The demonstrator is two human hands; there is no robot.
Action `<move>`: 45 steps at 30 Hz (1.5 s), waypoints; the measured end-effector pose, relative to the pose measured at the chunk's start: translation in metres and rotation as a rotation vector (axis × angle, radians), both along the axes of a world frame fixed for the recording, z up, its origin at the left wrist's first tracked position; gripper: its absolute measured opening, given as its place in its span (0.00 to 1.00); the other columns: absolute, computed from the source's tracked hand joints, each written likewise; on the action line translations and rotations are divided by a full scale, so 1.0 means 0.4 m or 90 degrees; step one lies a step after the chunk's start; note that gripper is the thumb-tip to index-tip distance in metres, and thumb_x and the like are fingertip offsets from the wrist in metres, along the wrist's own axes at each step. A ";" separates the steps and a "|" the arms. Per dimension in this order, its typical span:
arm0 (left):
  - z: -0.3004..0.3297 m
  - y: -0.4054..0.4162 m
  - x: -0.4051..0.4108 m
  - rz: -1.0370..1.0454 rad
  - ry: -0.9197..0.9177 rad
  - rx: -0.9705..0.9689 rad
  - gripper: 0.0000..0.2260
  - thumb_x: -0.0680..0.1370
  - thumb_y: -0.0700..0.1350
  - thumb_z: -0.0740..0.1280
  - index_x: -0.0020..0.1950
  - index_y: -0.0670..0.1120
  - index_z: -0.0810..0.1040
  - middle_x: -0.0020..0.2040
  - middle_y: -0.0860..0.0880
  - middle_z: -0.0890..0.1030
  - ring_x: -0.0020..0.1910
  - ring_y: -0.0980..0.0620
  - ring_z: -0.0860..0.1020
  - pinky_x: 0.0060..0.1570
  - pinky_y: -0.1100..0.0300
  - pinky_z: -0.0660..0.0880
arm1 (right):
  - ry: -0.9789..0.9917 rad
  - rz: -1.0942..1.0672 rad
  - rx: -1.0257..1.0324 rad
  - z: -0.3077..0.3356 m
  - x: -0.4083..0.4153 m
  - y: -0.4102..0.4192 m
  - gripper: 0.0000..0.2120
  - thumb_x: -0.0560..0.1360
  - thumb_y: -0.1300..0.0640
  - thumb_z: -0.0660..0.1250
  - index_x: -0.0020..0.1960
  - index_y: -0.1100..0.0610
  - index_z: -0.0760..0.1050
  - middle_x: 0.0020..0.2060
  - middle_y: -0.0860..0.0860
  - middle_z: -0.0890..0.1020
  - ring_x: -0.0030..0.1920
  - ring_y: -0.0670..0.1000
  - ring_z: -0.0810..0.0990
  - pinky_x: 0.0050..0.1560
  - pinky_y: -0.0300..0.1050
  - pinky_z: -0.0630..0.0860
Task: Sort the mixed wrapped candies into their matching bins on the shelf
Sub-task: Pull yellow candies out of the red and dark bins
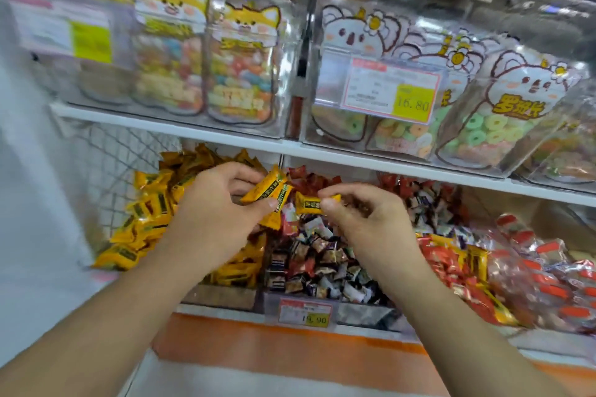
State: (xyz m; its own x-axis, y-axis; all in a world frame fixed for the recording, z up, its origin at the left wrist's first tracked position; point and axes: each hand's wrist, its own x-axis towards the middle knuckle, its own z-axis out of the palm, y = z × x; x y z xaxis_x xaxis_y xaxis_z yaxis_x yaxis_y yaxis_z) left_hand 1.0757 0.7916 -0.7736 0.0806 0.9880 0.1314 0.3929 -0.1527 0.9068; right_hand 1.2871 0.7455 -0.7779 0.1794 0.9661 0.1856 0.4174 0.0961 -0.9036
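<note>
My left hand [213, 213] grips a few yellow wrapped candies [267, 187] above the boundary between the yellow-candy bin [145, 209] and the mixed dark-candy bin [322, 261]. My right hand [364, 219] pinches one yellow wrapped candy [309, 202] between thumb and forefinger, just right of the left hand and over the mixed bin. To the right lies a bin of red wrapped candies [451, 271] with some yellow ones [477, 259] among them.
A white shelf board [225, 138] runs just above the hands, carrying clear boxes with cartoon-animal candy bags [238, 64] and a price tag [392, 89]. Another price tag [304, 314] hangs on the lower bin front. Bagged red snacks [548, 267] lie far right.
</note>
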 end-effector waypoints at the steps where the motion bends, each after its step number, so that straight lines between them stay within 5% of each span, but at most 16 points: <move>1: 0.003 0.007 -0.029 0.023 0.004 0.002 0.10 0.74 0.46 0.78 0.51 0.54 0.81 0.41 0.57 0.86 0.35 0.57 0.84 0.40 0.56 0.81 | 0.017 0.007 -0.004 -0.002 -0.025 0.013 0.04 0.79 0.54 0.73 0.49 0.46 0.85 0.28 0.49 0.77 0.29 0.51 0.69 0.30 0.47 0.67; 5: -0.011 0.051 -0.143 0.122 0.055 0.026 0.11 0.74 0.48 0.79 0.50 0.56 0.80 0.42 0.59 0.85 0.39 0.58 0.84 0.44 0.52 0.80 | 0.083 0.027 -0.023 -0.006 -0.107 0.066 0.04 0.79 0.57 0.73 0.52 0.51 0.85 0.35 0.53 0.85 0.33 0.47 0.80 0.37 0.43 0.75; 8: -0.018 0.072 -0.190 0.158 0.115 0.047 0.17 0.74 0.53 0.77 0.62 0.56 0.80 0.53 0.61 0.82 0.53 0.55 0.82 0.58 0.50 0.79 | 0.128 0.085 -0.063 -0.013 -0.144 0.100 0.17 0.79 0.61 0.73 0.65 0.48 0.78 0.47 0.51 0.88 0.49 0.43 0.86 0.52 0.34 0.79; 10: -0.018 0.074 -0.196 0.127 0.166 0.051 0.23 0.74 0.55 0.77 0.68 0.55 0.78 0.55 0.59 0.80 0.55 0.54 0.79 0.57 0.55 0.76 | 0.138 0.102 -0.060 -0.017 -0.159 0.111 0.22 0.78 0.66 0.71 0.67 0.47 0.74 0.54 0.52 0.87 0.54 0.43 0.85 0.51 0.31 0.78; 12: -0.020 0.070 -0.185 0.082 0.246 0.058 0.27 0.75 0.56 0.76 0.72 0.56 0.75 0.58 0.56 0.79 0.55 0.54 0.77 0.54 0.57 0.74 | 0.113 0.097 -0.043 -0.026 -0.159 0.113 0.21 0.79 0.67 0.71 0.67 0.48 0.76 0.57 0.51 0.85 0.55 0.43 0.85 0.53 0.34 0.80; 18: -0.027 0.063 -0.108 -0.003 0.410 0.055 0.32 0.78 0.60 0.70 0.80 0.55 0.65 0.77 0.48 0.68 0.75 0.45 0.68 0.73 0.48 0.69 | 0.088 0.048 -0.036 -0.013 -0.101 0.058 0.15 0.80 0.70 0.65 0.63 0.57 0.79 0.54 0.55 0.84 0.49 0.50 0.84 0.53 0.50 0.82; 21: -0.023 0.049 -0.055 -0.031 0.403 0.050 0.31 0.79 0.61 0.68 0.81 0.55 0.64 0.77 0.47 0.68 0.76 0.45 0.67 0.74 0.48 0.68 | 0.120 0.032 -0.049 0.003 -0.034 0.025 0.13 0.81 0.71 0.62 0.60 0.59 0.78 0.54 0.64 0.79 0.47 0.54 0.77 0.47 0.44 0.80; 26: -0.022 0.012 0.067 -0.122 0.345 0.133 0.23 0.81 0.58 0.66 0.76 0.60 0.69 0.73 0.57 0.71 0.69 0.53 0.72 0.67 0.57 0.71 | -0.001 -0.073 -0.003 -0.006 0.146 -0.030 0.11 0.81 0.69 0.63 0.56 0.58 0.81 0.51 0.57 0.84 0.46 0.50 0.82 0.44 0.35 0.76; 30: -0.047 -0.016 0.191 -0.237 0.301 0.200 0.20 0.83 0.57 0.64 0.76 0.61 0.69 0.74 0.65 0.67 0.72 0.62 0.67 0.66 0.70 0.62 | -0.208 -0.197 -0.009 -0.041 0.299 -0.050 0.09 0.80 0.61 0.67 0.53 0.48 0.82 0.43 0.44 0.85 0.39 0.42 0.82 0.40 0.39 0.79; 33: -0.077 -0.040 0.282 -0.324 0.280 0.184 0.23 0.84 0.61 0.60 0.78 0.63 0.64 0.78 0.69 0.59 0.76 0.66 0.60 0.70 0.69 0.56 | -0.343 -0.179 -0.081 -0.056 0.351 -0.064 0.10 0.79 0.55 0.70 0.59 0.45 0.82 0.50 0.41 0.85 0.48 0.41 0.83 0.46 0.30 0.73; 35: -0.092 -0.053 0.330 -0.354 0.263 0.160 0.24 0.83 0.63 0.59 0.79 0.64 0.62 0.78 0.70 0.58 0.75 0.68 0.59 0.67 0.70 0.56 | -0.417 -0.131 -0.152 -0.063 0.365 -0.065 0.15 0.79 0.48 0.72 0.65 0.45 0.80 0.58 0.41 0.83 0.59 0.44 0.80 0.55 0.33 0.70; 39: -0.105 -0.050 0.381 -0.345 0.247 0.148 0.23 0.83 0.62 0.60 0.78 0.61 0.65 0.74 0.70 0.61 0.70 0.67 0.64 0.65 0.70 0.59 | -0.460 -0.110 -0.175 -0.086 0.381 -0.048 0.16 0.78 0.46 0.72 0.64 0.46 0.81 0.61 0.44 0.82 0.63 0.48 0.79 0.65 0.43 0.75; 45: -0.111 -0.037 0.397 -0.330 0.258 0.143 0.22 0.81 0.61 0.64 0.74 0.62 0.69 0.71 0.70 0.64 0.61 0.71 0.64 0.58 0.73 0.60 | -0.444 -0.107 -0.185 -0.089 0.395 -0.033 0.10 0.76 0.54 0.73 0.57 0.49 0.85 0.51 0.47 0.85 0.43 0.45 0.82 0.40 0.30 0.72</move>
